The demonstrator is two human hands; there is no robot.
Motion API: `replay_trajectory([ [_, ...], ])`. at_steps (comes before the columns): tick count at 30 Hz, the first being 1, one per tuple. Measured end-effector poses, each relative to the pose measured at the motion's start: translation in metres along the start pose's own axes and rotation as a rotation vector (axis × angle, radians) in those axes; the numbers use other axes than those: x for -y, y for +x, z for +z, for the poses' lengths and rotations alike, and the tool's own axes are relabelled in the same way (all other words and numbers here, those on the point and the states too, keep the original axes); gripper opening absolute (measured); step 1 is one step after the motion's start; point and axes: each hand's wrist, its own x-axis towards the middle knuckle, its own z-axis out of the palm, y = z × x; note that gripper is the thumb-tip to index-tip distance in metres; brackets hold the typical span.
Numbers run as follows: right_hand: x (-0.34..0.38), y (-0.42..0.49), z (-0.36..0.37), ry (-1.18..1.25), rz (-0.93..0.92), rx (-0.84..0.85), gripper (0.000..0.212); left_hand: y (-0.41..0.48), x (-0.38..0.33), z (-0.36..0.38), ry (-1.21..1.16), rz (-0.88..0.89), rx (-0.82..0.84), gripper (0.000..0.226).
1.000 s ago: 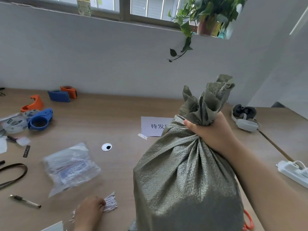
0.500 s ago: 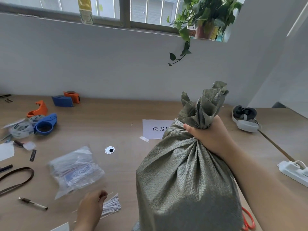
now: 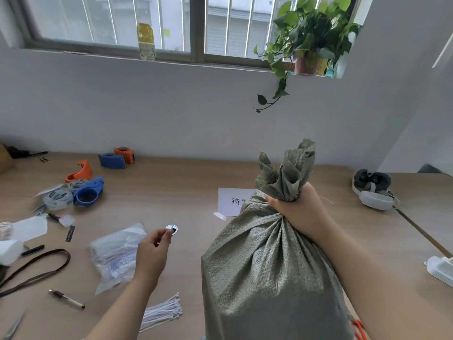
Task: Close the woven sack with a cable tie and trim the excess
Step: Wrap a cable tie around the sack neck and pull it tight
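Observation:
A grey-green woven sack [image 3: 264,271] stands upright on the wooden table [image 3: 171,187]. My right hand [image 3: 297,212] is clamped around its gathered neck, and the bunched top sticks up above my fist. My left hand [image 3: 153,251] hovers above the table left of the sack, thumb and forefinger pinched on a thin white cable tie that barely shows at the fingertips. A loose bundle of white cable ties [image 3: 164,312] lies on the table below that hand. Orange scissor handles [image 3: 358,327] peek out behind the sack at the bottom right.
A clear plastic bag of ties [image 3: 115,253] lies by my left hand. Tape dispensers [image 3: 88,193], a pen [image 3: 66,299] and a brown strap [image 3: 36,268] are at the left. A paper label [image 3: 232,201], a headset [image 3: 372,192] and a power strip [image 3: 441,268] lie further right.
My left hand has lifted off the tie bundle and risen towards the sack's left side with its fingers pinched. My right hand keeps its grip on the sack's neck.

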Motion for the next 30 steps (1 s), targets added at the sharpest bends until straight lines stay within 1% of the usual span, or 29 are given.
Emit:
replay_trajectory([
  [3, -0.002, 0.003, -0.001, 0.006, 0.002, 0.017, 0.006, -0.001, -0.047, 0.017, -0.187, -0.096, 0.094, 0.012],
  [6, -0.004, 0.006, -0.002, 0.005, 0.007, 0.025, 0.011, -0.004, -0.086, 0.030, -0.355, -0.186, 0.288, 0.015],
  [8, -0.005, 0.006, -0.004, 0.022, 0.022, 0.042, 0.013, -0.008, -0.110, 0.039, -0.417, -0.200, 0.381, 0.018],
  [10, -0.005, 0.007, -0.004, 0.036, 0.039, 0.057, 0.013, -0.012, -0.131, 0.048, -0.421, -0.183, 0.441, 0.020],
  [14, -0.004, 0.007, -0.005, 0.081, 0.054, 0.055, 0.016, -0.024, -0.168, 0.067, -0.307, -0.092, 0.532, 0.020],
  [17, -0.001, 0.004, -0.005, 0.092, 0.038, 0.069, 0.017, -0.033, -0.187, 0.082, -0.288, -0.050, 0.584, 0.019],
  [18, 0.000, 0.003, -0.006, 0.096, 0.034, 0.069, 0.016, -0.035, -0.193, 0.087, -0.272, -0.035, 0.603, 0.021],
  [20, 0.001, 0.002, -0.007, 0.134, 0.017, 0.060, 0.016, -0.040, -0.201, 0.095, -0.211, -0.005, 0.632, 0.034],
  [22, 0.000, 0.002, -0.007, 0.164, 0.019, 0.057, 0.032, -0.043, -0.205, 0.100, -0.127, 0.011, 0.644, 0.044],
  [24, -0.002, 0.003, -0.007, 0.173, 0.044, 0.047, 0.048, -0.048, -0.209, 0.103, -0.016, 0.022, 0.637, 0.048],
  [25, -0.003, 0.004, -0.007, 0.178, 0.054, 0.044, 0.053, -0.049, -0.210, 0.105, 0.049, 0.035, 0.631, 0.049],
  [27, -0.007, 0.006, -0.006, 0.178, 0.057, 0.048, 0.055, -0.053, -0.212, 0.109, 0.169, 0.084, 0.640, 0.053],
  [30, -0.010, 0.008, -0.009, 0.174, 0.047, 0.052, 0.054, -0.056, -0.215, 0.112, 0.254, 0.150, 0.683, 0.059],
])
